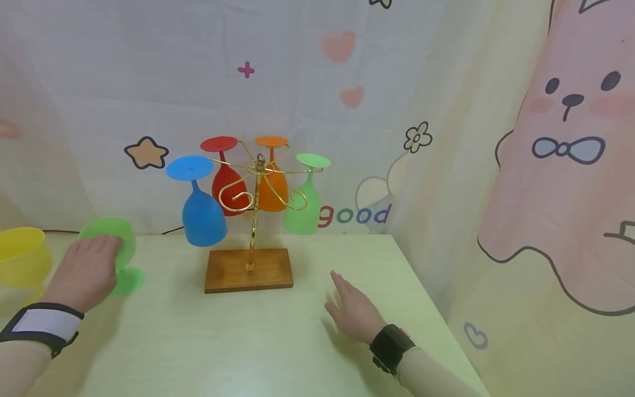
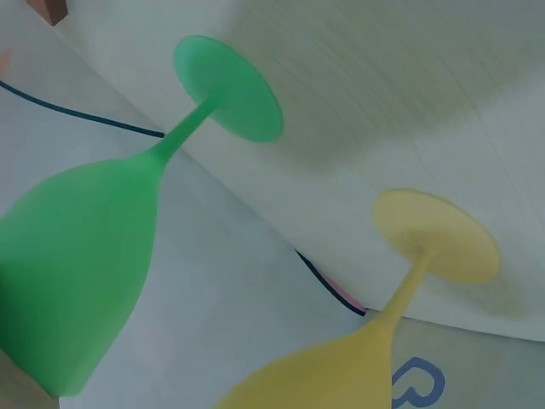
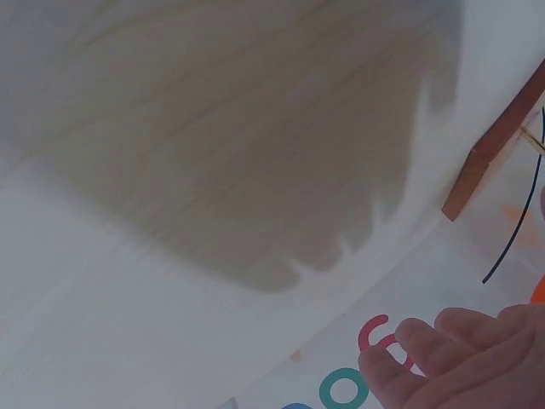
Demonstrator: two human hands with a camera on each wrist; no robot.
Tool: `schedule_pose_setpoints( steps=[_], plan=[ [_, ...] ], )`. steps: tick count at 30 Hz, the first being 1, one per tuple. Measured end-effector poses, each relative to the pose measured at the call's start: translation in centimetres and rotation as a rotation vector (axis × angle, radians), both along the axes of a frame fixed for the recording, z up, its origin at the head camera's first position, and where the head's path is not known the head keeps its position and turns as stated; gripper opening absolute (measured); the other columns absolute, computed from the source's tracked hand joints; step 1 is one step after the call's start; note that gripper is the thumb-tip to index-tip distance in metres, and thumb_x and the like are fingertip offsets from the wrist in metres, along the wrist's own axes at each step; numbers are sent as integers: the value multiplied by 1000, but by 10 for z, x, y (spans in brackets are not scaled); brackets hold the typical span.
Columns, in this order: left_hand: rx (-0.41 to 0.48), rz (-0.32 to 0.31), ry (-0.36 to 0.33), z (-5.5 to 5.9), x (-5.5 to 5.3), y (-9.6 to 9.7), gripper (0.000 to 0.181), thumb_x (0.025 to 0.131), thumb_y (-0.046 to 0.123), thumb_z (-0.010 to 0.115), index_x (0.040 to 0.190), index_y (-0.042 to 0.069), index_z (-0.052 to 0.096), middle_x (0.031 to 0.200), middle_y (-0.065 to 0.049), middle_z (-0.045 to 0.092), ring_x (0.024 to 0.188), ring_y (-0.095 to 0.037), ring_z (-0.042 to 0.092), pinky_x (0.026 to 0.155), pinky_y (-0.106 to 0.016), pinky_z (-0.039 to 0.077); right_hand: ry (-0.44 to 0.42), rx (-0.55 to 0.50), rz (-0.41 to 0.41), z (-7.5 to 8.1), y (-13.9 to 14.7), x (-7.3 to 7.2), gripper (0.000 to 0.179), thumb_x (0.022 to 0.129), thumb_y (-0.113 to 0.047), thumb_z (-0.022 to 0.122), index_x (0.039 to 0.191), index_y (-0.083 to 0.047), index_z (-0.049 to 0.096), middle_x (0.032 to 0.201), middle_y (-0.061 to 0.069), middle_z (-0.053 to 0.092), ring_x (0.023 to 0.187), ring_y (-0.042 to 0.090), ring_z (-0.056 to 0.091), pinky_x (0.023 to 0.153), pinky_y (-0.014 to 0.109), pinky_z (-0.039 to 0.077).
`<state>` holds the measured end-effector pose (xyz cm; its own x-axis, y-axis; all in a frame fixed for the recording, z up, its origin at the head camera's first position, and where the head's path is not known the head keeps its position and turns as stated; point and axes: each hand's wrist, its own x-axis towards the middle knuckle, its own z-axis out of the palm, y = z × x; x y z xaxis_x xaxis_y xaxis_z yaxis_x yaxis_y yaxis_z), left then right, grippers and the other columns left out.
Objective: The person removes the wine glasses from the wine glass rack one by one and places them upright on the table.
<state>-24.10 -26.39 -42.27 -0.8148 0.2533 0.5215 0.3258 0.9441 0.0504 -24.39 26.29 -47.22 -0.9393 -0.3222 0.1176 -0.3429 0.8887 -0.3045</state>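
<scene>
At the left, my left hand (image 1: 91, 270) grips the bowl of a green plastic goblet (image 1: 127, 248). The left wrist view shows this green goblet's bowl (image 2: 85, 256), stem and round foot; I cannot tell whether the foot touches the table. Just left of that hand stands a yellow goblet (image 1: 25, 259), mouth up. My right hand (image 1: 354, 314) hovers over the table at the right with its fingers straight, holding nothing. Between the hands stands a gold wire rack (image 1: 254, 220), from which a blue goblet (image 1: 203, 218), a red goblet (image 1: 228, 184), an orange goblet (image 1: 273, 193) and a light green goblet (image 1: 303, 207) hang upside down.
The rack's wooden base (image 1: 248, 281) rests on the pale table (image 1: 223, 342). Behind the table hangs a printed curtain (image 1: 297, 82), with more of it along the right edge. A thin dark cable (image 1: 171, 230) runs along the table's back edge.
</scene>
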Motion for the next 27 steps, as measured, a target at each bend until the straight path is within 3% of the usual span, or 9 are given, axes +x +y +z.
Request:
schedule_pose_setpoints(
  steps=[4,10,16,19,22,27],
  plan=[
    [4,-20,66,-5,0,1,29,77,-6,48,104,-14,51,89,-30,56,85,-44,46,83,-59,39,10,-19,2,2,2,-2,71,96,-38,52,154,-14,18,155,9,32,135,22,33,111,48,36],
    [64,-6,43,-5,2,3,40,86,5,54,120,-15,49,113,-34,53,110,-49,40,108,-64,22,54,-31,36,8,4,-2,71,96,-37,52,153,-11,19,154,10,32,135,23,34,110,48,37],
    [81,7,26,0,3,7,59,88,13,57,138,-9,37,135,-35,40,128,-51,24,113,-66,8,28,-33,21,9,5,1,71,96,-39,51,154,-14,17,155,8,30,135,20,32,111,47,36],
    [92,17,13,11,5,18,75,88,20,59,148,-5,22,147,-34,27,136,-49,11,114,-66,5,25,-35,15,9,5,2,72,96,-40,51,154,-14,18,155,8,31,135,20,33,111,47,36],
    [75,4,23,29,6,39,86,87,25,61,151,-2,10,154,-29,16,140,-44,1,115,-65,2,28,-38,10,10,5,3,72,95,-38,53,153,-13,19,155,9,32,135,21,33,111,48,36],
    [20,-81,106,61,12,79,98,81,29,68,153,1,7,158,-23,11,141,-40,-1,116,-64,5,27,-34,16,10,4,4,71,96,-39,51,154,-14,18,155,8,31,135,20,32,112,47,35]
  ],
)
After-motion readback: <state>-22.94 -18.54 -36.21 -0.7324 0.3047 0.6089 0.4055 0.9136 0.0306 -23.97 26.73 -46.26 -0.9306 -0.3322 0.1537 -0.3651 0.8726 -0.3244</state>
